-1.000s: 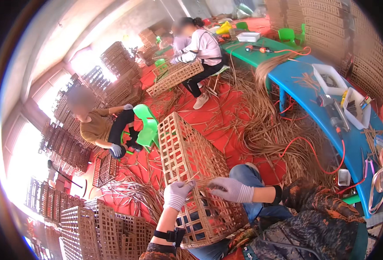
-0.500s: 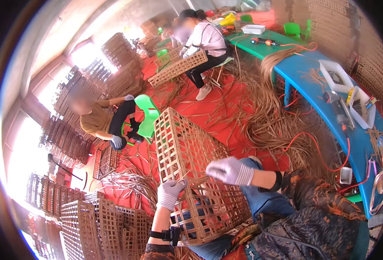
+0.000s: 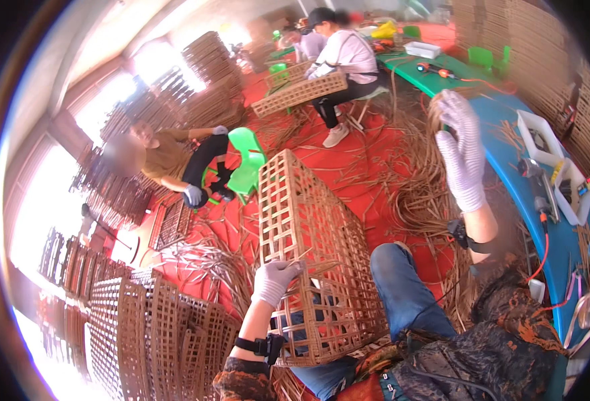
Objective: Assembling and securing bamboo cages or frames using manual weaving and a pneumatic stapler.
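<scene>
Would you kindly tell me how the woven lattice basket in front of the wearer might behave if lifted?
The woven lattice basket is probably light for its size, since its walls are largely gaps between thin strips. It looks fairly stiff, with boxy corners, though its narrow strips might bend under hard pressure.

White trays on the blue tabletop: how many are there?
2: one nearer the green tabletop, the other beside it, nearer the camera wearer. The right hand covers part of the blue tabletop, so others may be hidden.
</scene>
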`<state>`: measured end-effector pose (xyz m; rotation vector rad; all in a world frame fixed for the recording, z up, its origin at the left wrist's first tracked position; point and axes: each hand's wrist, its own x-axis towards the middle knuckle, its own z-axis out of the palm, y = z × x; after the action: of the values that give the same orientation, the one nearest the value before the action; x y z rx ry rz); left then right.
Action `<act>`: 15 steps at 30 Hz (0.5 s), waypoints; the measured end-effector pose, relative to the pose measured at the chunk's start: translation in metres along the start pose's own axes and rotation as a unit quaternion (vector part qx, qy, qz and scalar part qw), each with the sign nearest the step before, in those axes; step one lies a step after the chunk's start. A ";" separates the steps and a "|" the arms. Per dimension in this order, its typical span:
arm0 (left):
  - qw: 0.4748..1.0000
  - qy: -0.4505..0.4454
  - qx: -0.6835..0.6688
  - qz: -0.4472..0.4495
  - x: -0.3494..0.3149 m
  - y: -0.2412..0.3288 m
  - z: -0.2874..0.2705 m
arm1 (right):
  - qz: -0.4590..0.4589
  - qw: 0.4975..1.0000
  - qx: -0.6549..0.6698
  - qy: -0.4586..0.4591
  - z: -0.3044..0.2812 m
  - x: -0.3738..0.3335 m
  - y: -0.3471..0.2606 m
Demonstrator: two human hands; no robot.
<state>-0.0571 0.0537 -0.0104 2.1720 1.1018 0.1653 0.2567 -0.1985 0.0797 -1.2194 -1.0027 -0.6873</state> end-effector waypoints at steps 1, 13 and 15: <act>1.000 -0.013 0.008 0.004 0.000 0.003 0.001 | -0.038 0.996 -0.074 -0.014 -0.007 0.001 -0.003; 0.999 -0.031 0.039 -0.002 0.001 0.002 0.001 | -0.076 0.995 -0.028 0.058 -0.030 0.023 -0.006; 0.999 -0.031 0.001 -0.012 -0.001 0.005 0.000 | -0.045 0.997 0.019 0.066 -0.032 0.021 -0.013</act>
<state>-0.0545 0.0504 -0.0071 2.1511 1.0926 0.0851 0.2626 -0.2309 0.1032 -1.0865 -0.9611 -0.8042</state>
